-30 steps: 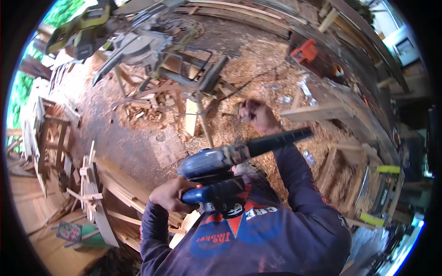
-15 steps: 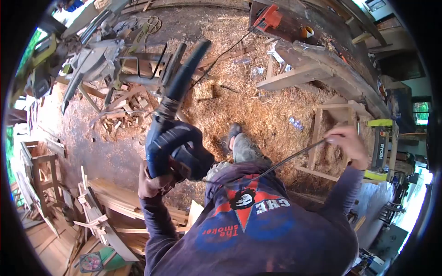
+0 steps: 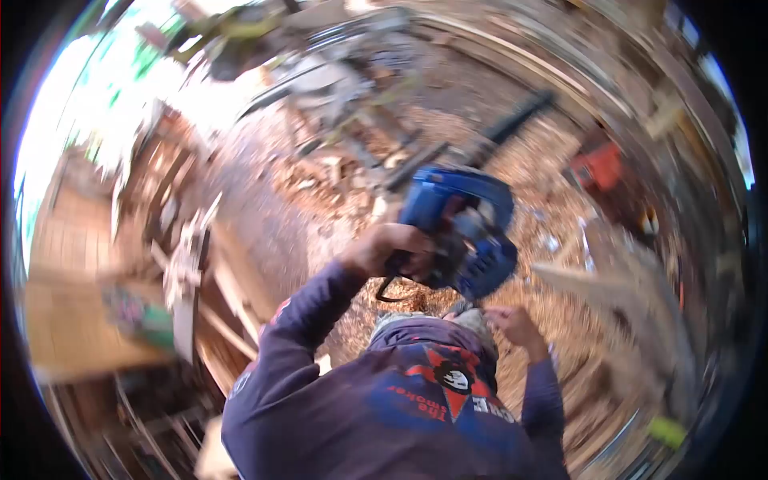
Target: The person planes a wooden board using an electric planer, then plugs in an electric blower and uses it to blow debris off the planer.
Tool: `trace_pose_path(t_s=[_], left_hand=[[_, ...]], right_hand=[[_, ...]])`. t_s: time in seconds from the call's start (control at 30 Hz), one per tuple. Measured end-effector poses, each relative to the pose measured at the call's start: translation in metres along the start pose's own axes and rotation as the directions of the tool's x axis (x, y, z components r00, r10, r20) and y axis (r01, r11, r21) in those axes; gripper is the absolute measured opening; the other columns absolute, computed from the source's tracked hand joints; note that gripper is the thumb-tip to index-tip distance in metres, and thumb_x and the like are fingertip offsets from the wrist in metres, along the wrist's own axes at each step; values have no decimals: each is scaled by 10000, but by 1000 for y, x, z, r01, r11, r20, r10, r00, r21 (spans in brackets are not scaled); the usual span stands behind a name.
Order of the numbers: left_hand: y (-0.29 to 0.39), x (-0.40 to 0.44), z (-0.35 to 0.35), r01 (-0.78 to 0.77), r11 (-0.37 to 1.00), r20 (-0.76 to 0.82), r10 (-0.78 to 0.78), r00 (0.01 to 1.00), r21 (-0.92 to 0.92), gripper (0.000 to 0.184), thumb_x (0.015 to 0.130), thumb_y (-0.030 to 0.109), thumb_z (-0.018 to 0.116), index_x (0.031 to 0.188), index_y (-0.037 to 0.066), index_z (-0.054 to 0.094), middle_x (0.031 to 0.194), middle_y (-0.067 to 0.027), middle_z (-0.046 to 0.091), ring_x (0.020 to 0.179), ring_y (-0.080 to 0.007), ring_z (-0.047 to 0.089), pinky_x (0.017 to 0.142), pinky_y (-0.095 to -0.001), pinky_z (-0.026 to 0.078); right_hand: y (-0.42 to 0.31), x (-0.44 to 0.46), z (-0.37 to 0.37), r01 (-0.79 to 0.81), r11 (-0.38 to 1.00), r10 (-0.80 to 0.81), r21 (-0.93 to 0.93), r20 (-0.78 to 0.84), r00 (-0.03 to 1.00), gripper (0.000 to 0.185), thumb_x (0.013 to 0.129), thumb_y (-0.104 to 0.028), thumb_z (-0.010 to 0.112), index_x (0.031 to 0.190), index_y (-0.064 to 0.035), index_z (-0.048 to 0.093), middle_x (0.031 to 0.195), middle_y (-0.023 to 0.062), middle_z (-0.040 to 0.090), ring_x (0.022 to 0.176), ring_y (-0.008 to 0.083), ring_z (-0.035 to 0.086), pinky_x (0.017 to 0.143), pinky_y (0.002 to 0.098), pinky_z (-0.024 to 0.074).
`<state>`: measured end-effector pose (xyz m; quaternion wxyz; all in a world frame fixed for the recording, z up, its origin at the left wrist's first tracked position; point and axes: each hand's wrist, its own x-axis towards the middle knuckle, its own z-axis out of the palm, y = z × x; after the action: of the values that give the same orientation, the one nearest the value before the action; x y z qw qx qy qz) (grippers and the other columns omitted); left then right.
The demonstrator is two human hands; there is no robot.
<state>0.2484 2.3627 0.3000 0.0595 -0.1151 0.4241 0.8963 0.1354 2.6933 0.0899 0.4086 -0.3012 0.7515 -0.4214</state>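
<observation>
Blower (image 3: 482, 254) is carried in the air above the shavings-strewn floor (image 3: 264, 200), in front of the person's torso. Left hand (image 3: 382, 250) is clenched around its rear handle, at the near-left end of the tool. Long axis runs diagonally from that grip; the dark nozzle (image 3: 516, 124) points away from the body and to the right, toward the far edge of the floor, where long boards lie. Right hand (image 3: 518, 326) is positioned below and to the right of the blower housing, near it, fingers bent; owing to blur, whether it grasps anything cannot be told. The left hand is the nearer of the two, being in contact. A red tool (image 3: 598, 166) lies toward the floor's right edge, beyond the right hand.
</observation>
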Motion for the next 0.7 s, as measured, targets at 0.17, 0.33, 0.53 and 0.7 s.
trace_pose_path(t_s=[0.17,0.33,0.53,0.7], left_hand=[[4,-56,-18,-61,989,230,29,973,133,393,736,61,719,1099,-58,627,600,-83,569,443,-142,523,410,-309,426],[25,-186,-54,116,750,-29,-128,991,651,220,769,137,752,898,-19,666,706,-14,642,605,-95,579,506,-275,440],[-60,-363,-118,497,437,-598,125,792,750,189,752,164,693,833,-6,679,627,-31,596,554,-140,576,493,-305,447],[-139,-502,-127,-220,920,-914,366,175,326,270,743,134,680,946,-42,652,606,-39,566,449,-117,529,436,-273,429]], right_hand=[[6,104,28,-228,911,172,345,184,968,158,901,-216,632,880,-67,680,714,22,643,613,152,598,564,293,478],[-25,254,-83,-14,809,204,588,-258,944,134,891,-170,558,768,-122,583,658,12,558,534,132,526,498,269,434],[-159,304,-232,606,756,-356,247,-621,698,108,940,-112,551,922,-58,643,679,1,533,576,99,500,506,233,402],[-251,291,-132,594,92,-995,-799,-96,25,210,986,-107,549,1129,-21,677,686,-10,501,605,96,489,501,224,414]])
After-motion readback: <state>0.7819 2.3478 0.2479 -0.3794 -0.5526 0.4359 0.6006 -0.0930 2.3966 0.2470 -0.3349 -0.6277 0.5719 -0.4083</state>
